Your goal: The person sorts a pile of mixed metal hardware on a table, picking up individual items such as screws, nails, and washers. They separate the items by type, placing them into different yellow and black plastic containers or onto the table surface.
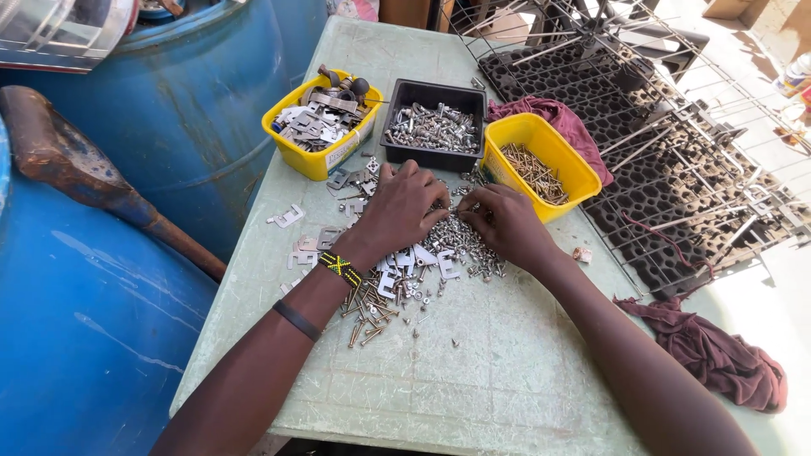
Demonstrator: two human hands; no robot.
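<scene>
A loose heap of screws, nuts and small metal brackets (397,279) lies on a pale green table (490,380). My left hand (401,209) rests palm down on the heap's far side, fingers spread into the small parts. My right hand (507,224) is beside it, fingertips pinched among the shiny nuts; whether it holds one I cannot tell. A beaded band and a dark band sit on my left wrist. Behind the hands stand a yellow tub of flat brackets (314,156), a black tray of bolts and nuts (427,156) and a yellow tub of long screws (557,190).
Large blue drums (194,101) crowd the table's left edge, with a rusty tool handle (76,165) leaning across them. A black grid rack with wire frames (667,143) lies to the right. Maroon cloths (718,355) lie behind the screw tub and at the right edge.
</scene>
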